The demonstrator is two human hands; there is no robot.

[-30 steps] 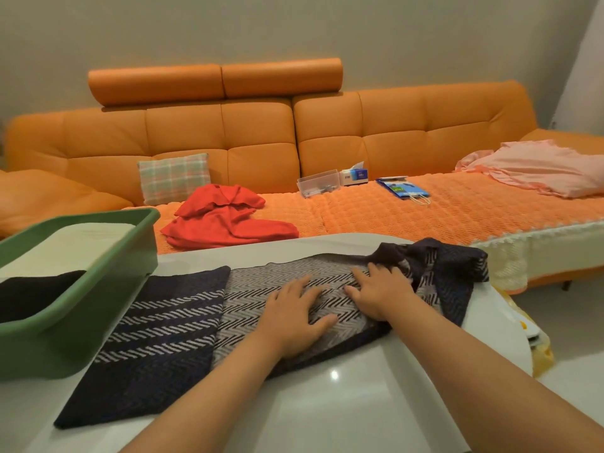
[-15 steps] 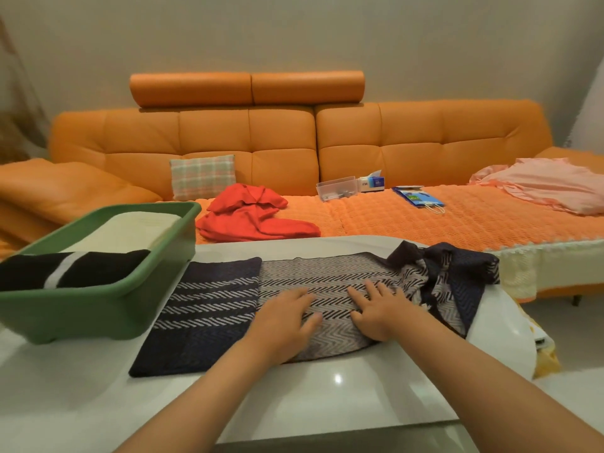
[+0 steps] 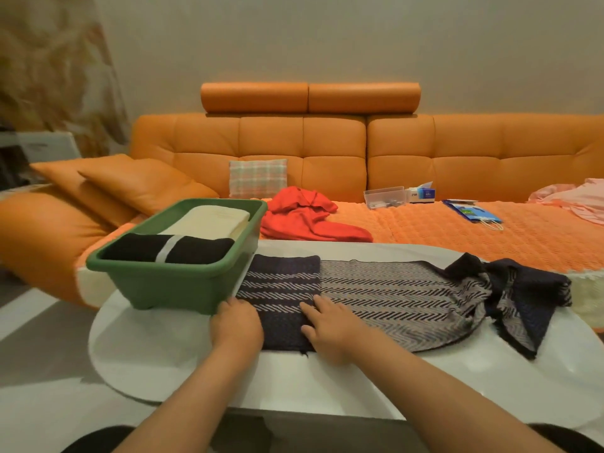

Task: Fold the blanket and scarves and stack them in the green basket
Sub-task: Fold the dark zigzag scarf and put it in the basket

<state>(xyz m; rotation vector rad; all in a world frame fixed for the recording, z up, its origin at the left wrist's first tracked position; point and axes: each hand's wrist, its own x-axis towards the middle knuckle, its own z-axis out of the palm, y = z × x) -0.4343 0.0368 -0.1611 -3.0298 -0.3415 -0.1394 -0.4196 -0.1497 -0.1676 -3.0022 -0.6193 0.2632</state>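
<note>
A long navy and grey patterned scarf [image 3: 385,295] lies flat across the white table [image 3: 327,384], its right end bunched up. My left hand [image 3: 237,323] rests at the scarf's left end, fingers curled at its edge beside the green basket [image 3: 176,286]. My right hand [image 3: 330,325] lies flat on the dark part of the scarf, fingers spread. The basket holds a folded cream blanket [image 3: 209,220] and a folded black scarf with a white stripe [image 3: 166,250]. A red scarf [image 3: 304,217] lies crumpled on the sofa behind the table.
An orange sofa [image 3: 457,158] runs behind the table, with a plaid cushion [image 3: 258,178], a clear box [image 3: 384,196], a tissue box [image 3: 421,192], a blue bag [image 3: 472,212] and pink cloth [image 3: 575,201]. The basket stands at the table's left back.
Both hands slid left along the scarf, from its grey middle to its dark left end. The view shifted, so the basket now sits more to the centre.
</note>
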